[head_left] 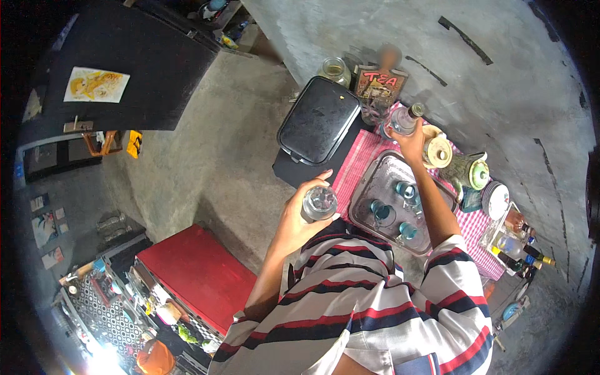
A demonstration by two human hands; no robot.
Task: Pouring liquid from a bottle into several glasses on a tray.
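My left hand (291,217) is closed around a clear drinking glass (320,203), held in front of my body with its round mouth toward me. My right hand (409,145) reaches out over the checked cloth and grips a clear glass bottle (405,122) with a dark cap. Between my arms lies a silver metal tray (361,220) on the cloth. Standing on it are several blue-tinted glasses, among them a left one (379,210), a far one (406,189) and a near one (407,230). The tips of my right fingers are partly hidden.
A black lidded box (319,119) stands left of the red-checked cloth (357,164). Behind are a glass jar (335,70) and a wooden sign board (379,84). A cream canister (437,152), green teapot (479,174) and basket of bottles (511,240) line the wall. A red-topped table (194,272) sits left.
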